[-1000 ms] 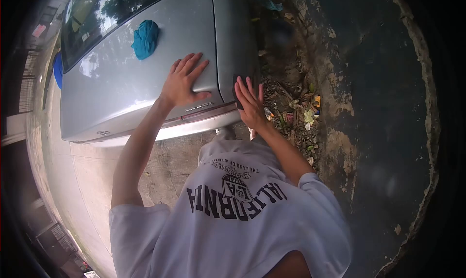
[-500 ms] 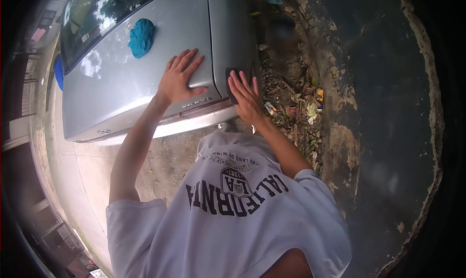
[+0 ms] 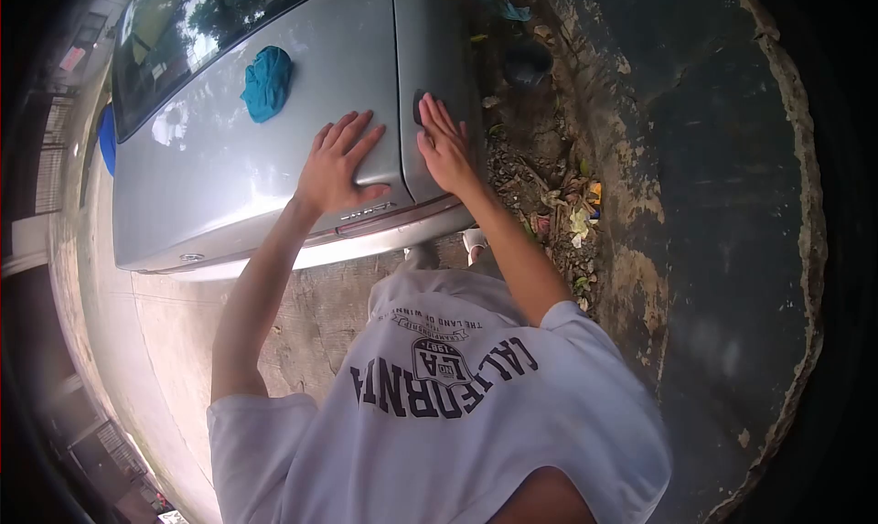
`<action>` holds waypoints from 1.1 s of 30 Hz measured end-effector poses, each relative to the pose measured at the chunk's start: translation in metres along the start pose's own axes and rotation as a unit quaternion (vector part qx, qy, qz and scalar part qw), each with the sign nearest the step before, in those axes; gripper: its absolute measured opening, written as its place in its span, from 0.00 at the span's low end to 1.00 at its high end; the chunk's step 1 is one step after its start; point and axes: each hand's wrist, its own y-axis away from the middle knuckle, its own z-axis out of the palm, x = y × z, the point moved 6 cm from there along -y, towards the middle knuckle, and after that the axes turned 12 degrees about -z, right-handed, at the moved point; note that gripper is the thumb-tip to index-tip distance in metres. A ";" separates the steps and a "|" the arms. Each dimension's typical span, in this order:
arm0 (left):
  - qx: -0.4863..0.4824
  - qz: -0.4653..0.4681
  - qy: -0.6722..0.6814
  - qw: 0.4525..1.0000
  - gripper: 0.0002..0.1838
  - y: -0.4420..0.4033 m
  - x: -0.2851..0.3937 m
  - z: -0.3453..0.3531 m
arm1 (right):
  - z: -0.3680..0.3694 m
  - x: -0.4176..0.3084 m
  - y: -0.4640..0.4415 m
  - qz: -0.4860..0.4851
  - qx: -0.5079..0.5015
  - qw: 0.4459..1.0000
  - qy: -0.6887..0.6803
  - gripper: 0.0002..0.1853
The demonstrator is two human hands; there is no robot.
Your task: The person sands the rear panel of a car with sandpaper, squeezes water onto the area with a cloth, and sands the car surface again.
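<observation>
A silver car [image 3: 219,186] fills the upper left, its rear facing me. My left hand [image 3: 338,165] lies with spread fingers on the trunk lid, just above the lettering. My right hand [image 3: 444,147] is flat on the rear corner panel, right of the lid's seam, fingers stretched over a dark pad [image 3: 419,108] that is mostly hidden under them. A crumpled teal cloth [image 3: 267,84] rests on the lid beyond my left hand, touching neither hand.
Right of the car runs a strip of soil with leaves and litter [image 3: 580,222], and a dark round container [image 3: 528,62]. A peeling dark wall [image 3: 732,204] stands farther right. Concrete ground [image 3: 311,327] lies below the bumper. A blue object [image 3: 107,140] shows at the car's far left.
My right hand has slid forward along the corner panel, away from the bumper, with the dark pad under it. My left hand stays on the lid. The view has shifted slightly.
</observation>
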 end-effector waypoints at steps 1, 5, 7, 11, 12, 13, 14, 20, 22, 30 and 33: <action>-0.004 -0.002 -0.002 1.000 0.49 0.004 0.001 0.002 | 0.002 0.021 -0.030 0.035 0.011 0.999 0.000 0.33; 0.005 -0.004 0.016 1.000 0.48 0.006 -0.003 0.002 | -0.005 -0.003 -0.020 0.013 -0.023 0.997 0.077 0.34; 0.010 -0.016 0.027 0.999 0.48 -0.002 0.000 0.004 | -0.010 -0.047 0.035 -0.007 -0.047 0.996 0.078 0.36; -0.013 -0.013 0.029 0.999 0.48 -0.006 -0.001 -0.004 | -0.015 -0.048 0.020 -0.021 -0.096 0.992 0.080 0.34; -0.021 -0.017 0.026 0.999 0.48 -0.006 0.000 -0.004 | -0.011 -0.028 -0.016 -0.026 -0.090 0.992 0.081 0.31; -0.031 -0.024 0.023 0.999 0.49 -0.005 0.000 -0.004 | -0.005 -0.007 -0.056 -0.028 -0.082 0.993 0.077 0.30; -0.035 -0.031 0.023 0.999 0.49 -0.004 0.000 -0.003 | 0.003 0.012 -0.097 -0.030 -0.074 0.994 0.073 0.30; -0.023 -0.043 0.038 0.998 0.48 -0.001 -0.002 -0.004 | 0.018 -0.005 -0.095 -0.044 -0.059 0.988 0.138 0.33; -0.024 -0.050 0.054 0.997 0.48 -0.004 -0.004 -0.003 | 0.007 -0.057 -0.003 -0.023 -0.111 0.989 0.093 0.36; -0.038 -0.068 0.073 0.994 0.47 -0.005 -0.010 -0.007 | 0.011 0.095 -0.215 -0.022 -0.243 0.969 0.030 0.33; -0.032 -0.070 0.089 0.993 0.46 0.000 -0.009 -0.005 | 0.021 0.105 -0.237 0.020 -0.251 0.967 0.040 0.35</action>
